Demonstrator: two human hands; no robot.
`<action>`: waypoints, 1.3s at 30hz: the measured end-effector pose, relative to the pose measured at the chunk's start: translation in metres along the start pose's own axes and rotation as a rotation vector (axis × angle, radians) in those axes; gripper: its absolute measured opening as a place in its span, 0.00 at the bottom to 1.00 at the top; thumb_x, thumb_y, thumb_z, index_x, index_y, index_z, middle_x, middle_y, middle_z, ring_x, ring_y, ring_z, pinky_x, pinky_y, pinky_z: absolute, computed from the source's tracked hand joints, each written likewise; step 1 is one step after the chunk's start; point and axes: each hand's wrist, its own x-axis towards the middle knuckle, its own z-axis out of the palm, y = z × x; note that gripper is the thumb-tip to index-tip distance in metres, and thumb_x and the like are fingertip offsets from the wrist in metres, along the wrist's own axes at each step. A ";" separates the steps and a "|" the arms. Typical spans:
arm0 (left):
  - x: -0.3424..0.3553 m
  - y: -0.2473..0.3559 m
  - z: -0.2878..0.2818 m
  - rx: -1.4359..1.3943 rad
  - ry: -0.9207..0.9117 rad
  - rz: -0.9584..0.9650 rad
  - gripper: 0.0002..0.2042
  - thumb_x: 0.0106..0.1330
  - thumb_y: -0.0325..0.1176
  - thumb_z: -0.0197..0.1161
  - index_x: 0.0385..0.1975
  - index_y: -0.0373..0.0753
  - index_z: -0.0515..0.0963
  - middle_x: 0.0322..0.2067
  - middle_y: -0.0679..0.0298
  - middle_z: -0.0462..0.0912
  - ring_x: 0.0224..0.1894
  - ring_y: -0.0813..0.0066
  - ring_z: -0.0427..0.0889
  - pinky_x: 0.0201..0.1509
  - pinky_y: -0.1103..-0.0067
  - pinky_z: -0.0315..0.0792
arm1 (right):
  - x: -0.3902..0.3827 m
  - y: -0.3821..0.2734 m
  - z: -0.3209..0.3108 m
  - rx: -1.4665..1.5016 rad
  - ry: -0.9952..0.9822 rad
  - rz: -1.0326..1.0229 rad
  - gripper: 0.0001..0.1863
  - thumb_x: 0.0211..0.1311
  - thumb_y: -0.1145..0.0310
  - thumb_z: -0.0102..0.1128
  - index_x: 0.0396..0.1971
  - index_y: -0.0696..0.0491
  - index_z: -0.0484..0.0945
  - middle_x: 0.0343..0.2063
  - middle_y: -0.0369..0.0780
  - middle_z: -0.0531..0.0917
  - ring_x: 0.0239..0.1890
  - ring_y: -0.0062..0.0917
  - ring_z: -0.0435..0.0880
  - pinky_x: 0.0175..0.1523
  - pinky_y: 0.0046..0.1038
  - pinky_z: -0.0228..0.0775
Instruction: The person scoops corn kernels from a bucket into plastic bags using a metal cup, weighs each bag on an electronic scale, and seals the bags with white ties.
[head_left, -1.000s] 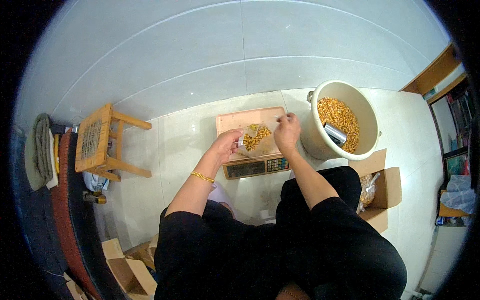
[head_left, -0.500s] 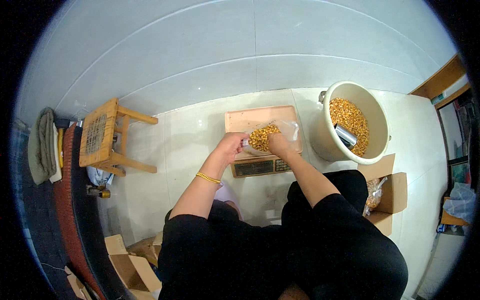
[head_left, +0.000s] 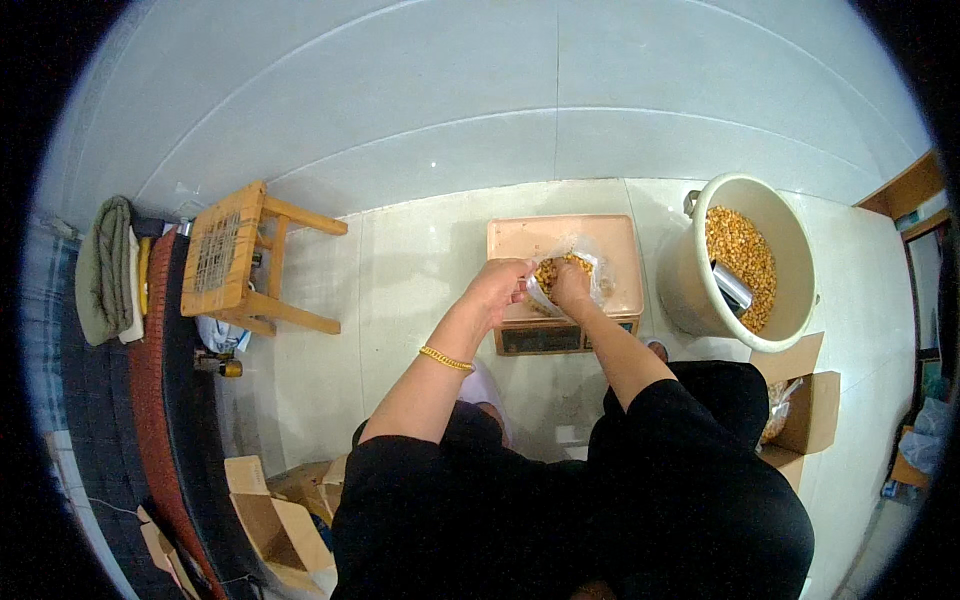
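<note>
A clear plastic bag (head_left: 598,268) of yellow-brown corn kernels (head_left: 546,272) rests on the pinkish tray (head_left: 612,230) of a weighing scale. My left hand (head_left: 503,284) is closed on the left edge of the bag, thumb and fingers pinching the plastic. At the bag's mouth, my right hand (head_left: 572,288) reaches in against the kernels; its fingertips are hidden, so its grip does not show. Below the tray is the scale's dark front panel (head_left: 530,341), partly covered by my right forearm.
To the right stands a pale bucket (head_left: 690,290) of corn kernels with a metal scoop (head_left: 733,287) in it. An open carton (head_left: 822,412) holds a bagged item beside my right knee. A wooden stool (head_left: 222,260) is at the left, with more open cartons (head_left: 262,520) at lower left.
The whole view has shifted, so the scene sits farther right. My right hand has moved deeper over the kernels, and the bag's left edge is pulled up near my left hand.
</note>
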 end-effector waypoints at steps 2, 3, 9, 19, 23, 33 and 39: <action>-0.002 -0.003 -0.004 -0.004 0.025 -0.006 0.08 0.62 0.36 0.58 0.35 0.40 0.77 0.31 0.70 0.77 0.32 0.82 0.71 0.38 0.84 0.65 | -0.002 -0.003 0.001 0.176 -0.019 0.156 0.13 0.49 0.71 0.59 0.38 0.53 0.76 0.33 0.48 0.79 0.34 0.40 0.80 0.37 0.37 0.73; 0.001 -0.002 -0.003 -0.008 0.023 0.003 0.08 0.62 0.36 0.58 0.35 0.39 0.77 0.30 0.70 0.76 0.32 0.81 0.71 0.38 0.84 0.65 | -0.001 0.005 0.000 0.251 -0.011 0.237 0.12 0.51 0.72 0.58 0.38 0.54 0.76 0.32 0.47 0.79 0.34 0.38 0.81 0.35 0.35 0.73; 0.009 -0.006 -0.015 -0.015 0.057 0.002 0.08 0.62 0.35 0.58 0.35 0.38 0.76 0.29 0.69 0.76 0.32 0.80 0.72 0.36 0.84 0.66 | -0.013 -0.013 -0.036 1.627 -0.290 0.715 0.04 0.57 0.68 0.53 0.29 0.52 0.72 0.20 0.35 0.75 0.21 0.21 0.72 0.22 0.23 0.65; 0.018 -0.011 -0.006 0.041 0.060 0.016 0.08 0.62 0.34 0.57 0.36 0.37 0.75 0.31 0.68 0.75 0.33 0.79 0.72 0.38 0.82 0.68 | -0.011 -0.011 -0.074 1.764 -0.340 0.843 0.05 0.56 0.67 0.47 0.26 0.53 0.68 0.20 0.37 0.72 0.19 0.22 0.68 0.18 0.19 0.57; 0.014 -0.022 -0.015 0.040 0.043 0.023 0.09 0.62 0.35 0.56 0.38 0.37 0.75 0.33 0.67 0.76 0.35 0.77 0.73 0.40 0.80 0.68 | -0.036 -0.050 -0.156 1.933 -0.362 0.693 0.04 0.57 0.68 0.45 0.29 0.52 0.67 0.22 0.39 0.72 0.19 0.23 0.67 0.17 0.18 0.54; 0.007 -0.007 -0.001 0.100 0.088 0.060 0.09 0.61 0.35 0.56 0.36 0.38 0.76 0.33 0.65 0.77 0.34 0.77 0.73 0.36 0.78 0.69 | -0.041 -0.064 -0.247 1.576 -0.478 0.589 0.04 0.59 0.70 0.46 0.28 0.54 0.68 0.22 0.38 0.72 0.19 0.21 0.68 0.17 0.16 0.53; -0.006 -0.015 -0.001 0.622 0.349 0.487 0.13 0.65 0.36 0.51 0.42 0.35 0.74 0.34 0.64 0.77 0.35 0.76 0.75 0.39 0.77 0.71 | -0.044 -0.085 -0.261 1.587 -0.477 0.473 0.04 0.60 0.71 0.48 0.28 0.54 0.70 0.21 0.37 0.73 0.18 0.19 0.68 0.17 0.16 0.54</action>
